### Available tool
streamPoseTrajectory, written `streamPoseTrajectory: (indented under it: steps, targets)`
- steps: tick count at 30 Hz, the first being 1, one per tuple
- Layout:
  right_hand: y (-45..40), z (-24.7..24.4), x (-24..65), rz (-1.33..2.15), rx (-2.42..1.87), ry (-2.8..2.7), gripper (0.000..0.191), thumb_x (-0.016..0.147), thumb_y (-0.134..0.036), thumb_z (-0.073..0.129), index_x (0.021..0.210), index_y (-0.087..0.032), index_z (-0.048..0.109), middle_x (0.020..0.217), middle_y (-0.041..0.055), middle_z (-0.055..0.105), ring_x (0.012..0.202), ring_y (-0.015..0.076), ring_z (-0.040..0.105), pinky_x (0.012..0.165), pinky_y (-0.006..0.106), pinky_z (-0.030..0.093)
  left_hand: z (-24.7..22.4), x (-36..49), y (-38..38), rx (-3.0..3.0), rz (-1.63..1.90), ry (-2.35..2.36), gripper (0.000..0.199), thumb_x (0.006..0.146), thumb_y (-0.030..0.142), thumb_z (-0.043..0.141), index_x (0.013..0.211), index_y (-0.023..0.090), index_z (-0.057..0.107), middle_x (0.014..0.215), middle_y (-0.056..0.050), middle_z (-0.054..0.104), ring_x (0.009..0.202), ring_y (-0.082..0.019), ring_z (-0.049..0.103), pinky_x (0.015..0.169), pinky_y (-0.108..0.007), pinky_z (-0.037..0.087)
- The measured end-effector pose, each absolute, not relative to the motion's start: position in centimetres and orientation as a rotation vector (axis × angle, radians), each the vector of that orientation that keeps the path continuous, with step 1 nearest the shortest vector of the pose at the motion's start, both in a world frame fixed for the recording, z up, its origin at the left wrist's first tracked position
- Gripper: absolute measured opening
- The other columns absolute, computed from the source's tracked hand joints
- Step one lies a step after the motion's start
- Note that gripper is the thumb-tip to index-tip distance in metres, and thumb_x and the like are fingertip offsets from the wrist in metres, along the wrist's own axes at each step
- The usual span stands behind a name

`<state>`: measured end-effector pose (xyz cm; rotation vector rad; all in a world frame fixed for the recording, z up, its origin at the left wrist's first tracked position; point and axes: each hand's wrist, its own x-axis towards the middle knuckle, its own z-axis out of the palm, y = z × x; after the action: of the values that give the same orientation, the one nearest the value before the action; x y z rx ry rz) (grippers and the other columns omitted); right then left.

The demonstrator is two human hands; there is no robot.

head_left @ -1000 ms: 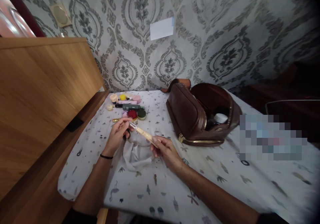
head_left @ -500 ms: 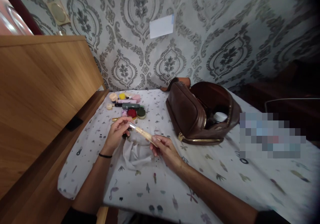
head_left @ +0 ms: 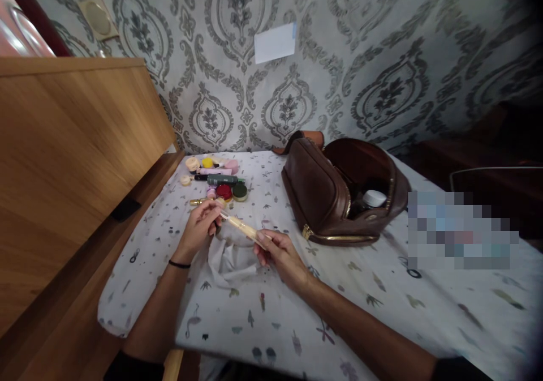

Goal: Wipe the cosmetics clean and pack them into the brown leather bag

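Note:
A makeup brush (head_left: 241, 226) with a pale wooden handle and a silvery collar slants between my two hands. My right hand (head_left: 280, 256) pinches the handle's lower right end between thumb and fingers. At the upper left end, the fingers of my left hand (head_left: 199, 225) close around the collar and hide the bristles. A crumpled white cloth (head_left: 229, 265) lies just beneath the brush. Beyond my left hand are a red-lidded jar (head_left: 224, 192), a dark green-lidded jar (head_left: 240, 192) and a gold-coloured tube (head_left: 195, 202).
More cosmetics stand farther back, among them a dark green tube (head_left: 223, 179) and a pink-lidded jar (head_left: 231, 166). An unzipped brown leather bag (head_left: 316, 191) holds a white-lidded jar (head_left: 374, 198). A wooden cabinet (head_left: 80, 143) borders the left side; a patterned wall rises behind.
My left fingers have shifted slightly at the collar end, and the brush has turned a little in my grip. Bag and cosmetics have stayed where they were.

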<state>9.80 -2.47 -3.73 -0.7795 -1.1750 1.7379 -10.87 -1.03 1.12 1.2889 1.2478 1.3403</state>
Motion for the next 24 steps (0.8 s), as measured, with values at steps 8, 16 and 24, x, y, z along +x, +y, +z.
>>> streamPoseTrajectory:
  steps: [8, 16, 24]
  targets:
    - [-2.51, -3.61, 9.78, 1.74, -0.789, -1.18, 0.045, 0.075, -0.06, 0.068, 0.068, -0.017, 0.063, 0.06, -0.0008, 0.058, 0.044, 0.0077, 0.044, 0.044, 0.023, 0.029, 1.33, -10.82, -1.11, 1.273, 1.293, 1.253, 0.039, 0.078, 0.054, 0.067, 0.088, 0.016, 0.063, 0.062, 0.001, 0.059, 0.047, -0.008, 0.053, 0.036, -0.015, 0.023]
    - [-2.56, -3.36, 9.71, 1.735, -0.796, -1.181, 0.045, 0.074, -0.062, 0.069, 0.068, -0.017, 0.062, 0.06, -0.001, 0.058, 0.044, 0.0078, 0.044, 0.043, 0.023, 0.03, 1.28, -11.19, -1.22, 1.304, 1.251, 1.232, 0.04, 0.078, 0.047, 0.069, 0.104, 0.018, 0.066, 0.059, 0.001, 0.059, 0.046, -0.009, 0.049, 0.037, -0.017, 0.02]
    - [-2.62, -3.27, 9.71, 1.738, -0.809, -1.189, 0.048, 0.071, -0.064, 0.07, 0.067, -0.017, 0.062, 0.059, -0.0012, 0.058, 0.044, 0.0079, 0.044, 0.043, 0.023, 0.03, 0.94, -11.24, -1.02, 1.331, 1.246, 1.248, 0.037, 0.078, 0.053, 0.068, 0.08, 0.017, 0.062, 0.054, 0.003, 0.053, 0.043, -0.006, 0.043, 0.039, -0.018, 0.021]
